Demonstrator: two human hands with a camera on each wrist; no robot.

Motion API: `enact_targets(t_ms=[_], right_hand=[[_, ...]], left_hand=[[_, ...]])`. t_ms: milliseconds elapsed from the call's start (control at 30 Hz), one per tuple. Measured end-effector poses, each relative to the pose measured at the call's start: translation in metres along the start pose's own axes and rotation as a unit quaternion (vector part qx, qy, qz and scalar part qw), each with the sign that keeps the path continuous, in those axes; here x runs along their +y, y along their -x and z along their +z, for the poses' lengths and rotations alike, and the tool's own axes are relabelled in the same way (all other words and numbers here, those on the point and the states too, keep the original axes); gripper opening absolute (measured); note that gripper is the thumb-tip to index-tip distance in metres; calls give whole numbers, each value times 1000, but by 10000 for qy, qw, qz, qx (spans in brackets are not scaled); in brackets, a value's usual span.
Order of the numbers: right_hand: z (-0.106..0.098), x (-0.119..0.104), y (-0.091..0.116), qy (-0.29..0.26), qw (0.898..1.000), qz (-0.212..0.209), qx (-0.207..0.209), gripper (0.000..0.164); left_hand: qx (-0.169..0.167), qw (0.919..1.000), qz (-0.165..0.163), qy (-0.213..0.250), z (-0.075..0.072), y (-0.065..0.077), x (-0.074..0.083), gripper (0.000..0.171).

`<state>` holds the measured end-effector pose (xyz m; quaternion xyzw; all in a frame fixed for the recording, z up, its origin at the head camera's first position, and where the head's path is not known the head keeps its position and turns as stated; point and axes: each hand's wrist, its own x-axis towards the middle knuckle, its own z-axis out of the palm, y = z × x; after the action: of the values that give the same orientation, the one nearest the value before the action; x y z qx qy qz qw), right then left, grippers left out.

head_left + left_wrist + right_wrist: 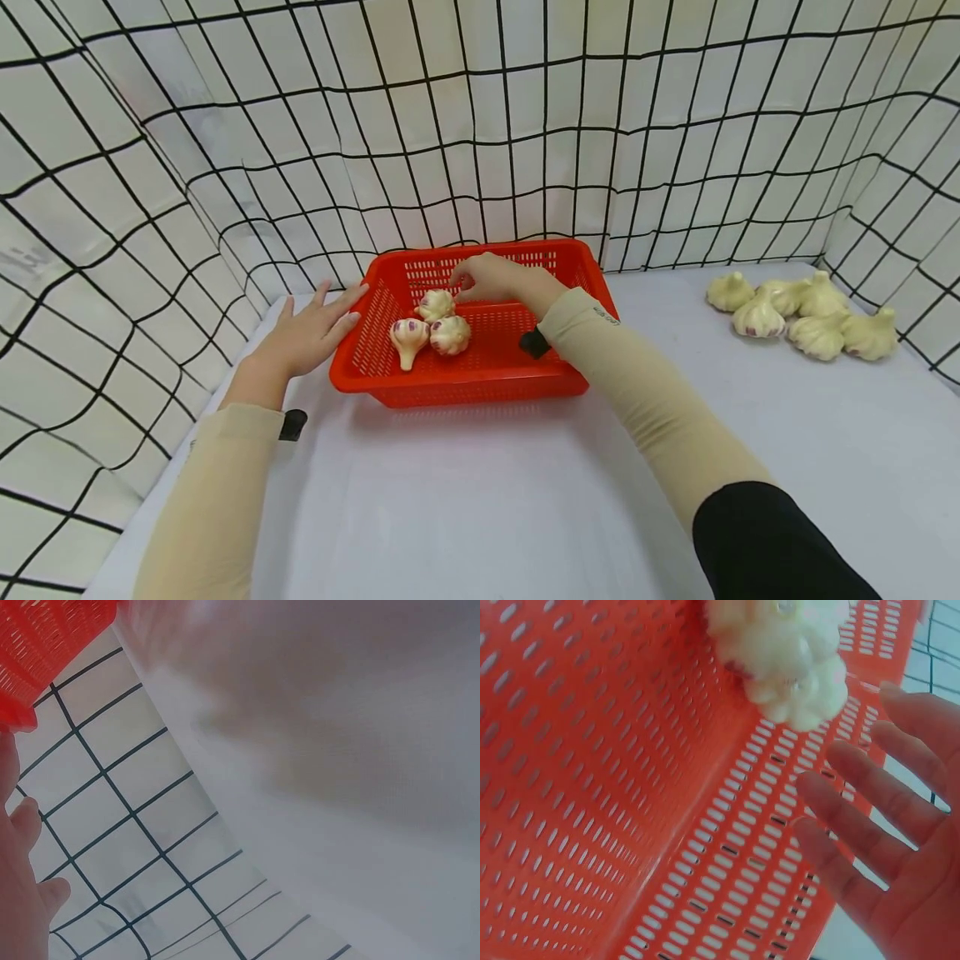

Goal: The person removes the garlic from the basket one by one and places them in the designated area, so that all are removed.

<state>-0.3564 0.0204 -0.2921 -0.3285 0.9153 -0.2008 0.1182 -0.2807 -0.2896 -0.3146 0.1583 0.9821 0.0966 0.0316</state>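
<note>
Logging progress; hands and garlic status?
Left hand touches basket. Right hand empty, inside basket. Three garlic bulbs inside, others on table. No obstruction visible.

Glossy, smooth plastic basket, papery-skinned garlic bulbs, matt cloth sleeves, smooth matt tabletop.

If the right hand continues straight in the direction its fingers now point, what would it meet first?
Most likely the rear garlic bulb of the three in the red basket; depth is unclear, so the right hand might pass just above it.
</note>
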Motion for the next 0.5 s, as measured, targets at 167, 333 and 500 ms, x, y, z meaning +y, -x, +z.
enact_targets(t_ms=[167, 333, 500], right_hand=[[4, -10, -3, 106, 9992, 60, -370, 34], [9, -16, -8, 64, 9980, 222, -586, 36], [15, -19, -12, 379, 9956, 375, -770, 43]], left_hand=[[41, 10000, 21, -4, -2, -1, 0, 68], [10, 10000, 20, -2, -2, 0, -1, 67], [2, 10000, 20, 63, -1, 1, 1, 67]])
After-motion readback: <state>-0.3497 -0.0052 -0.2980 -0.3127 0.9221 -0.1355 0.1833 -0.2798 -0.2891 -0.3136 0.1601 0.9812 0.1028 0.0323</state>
